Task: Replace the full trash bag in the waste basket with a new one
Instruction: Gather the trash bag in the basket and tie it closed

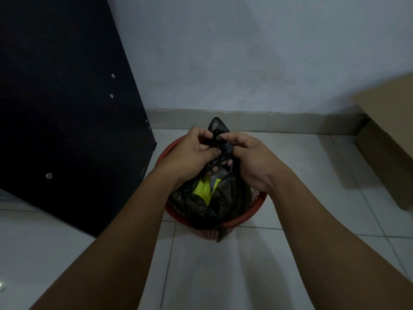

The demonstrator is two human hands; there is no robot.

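Observation:
A red plastic waste basket point(242, 222) stands on the white tiled floor near the wall. Inside it sits a full black trash bag point(225, 198), with something yellow showing through the thin plastic. The bag's top is gathered into a twisted neck above the basket. My left hand point(192, 153) and my right hand point(252, 159) both grip this neck from either side, fingers closed on the plastic. A loop of the bag sticks up behind my fingers. A flap of the bag hangs over the basket's front rim.
A dark cabinet panel point(67, 119) stands close to the basket's left. A cardboard box point(388, 139) sits on the floor at the right against the wall. A pale wall with a low skirting runs right behind the basket. White tiles point(223, 276) lie in front.

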